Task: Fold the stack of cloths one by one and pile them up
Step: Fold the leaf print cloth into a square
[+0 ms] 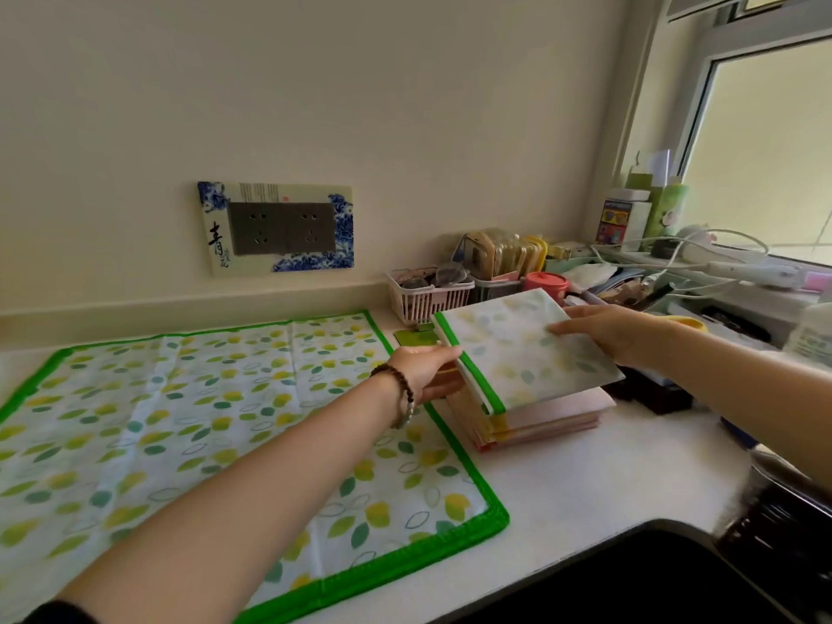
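Folded leaf-print cloth [526,349], atop the pink pile [553,416], tilted and overhanging. Our left hand [427,367] pinches its green edge at the pile's left; our right hand [599,331] lies straight-fingered on top. Risk: we release it askew and it slides off, unfolding.

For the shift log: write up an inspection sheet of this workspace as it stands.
Surface: white counter, partly covered by cloth.
Job's things: folded cloth on top of the pile; spread cloth lies flat at left.
Clutter: basket, red jar and boxes crowd the back right.
Hands: left hand grips the folded cloth's green edge; right hand rests straight fingers on its top.
Cables: white cable runs below the window.
Surroundings: socket on the wall, sink at the front.
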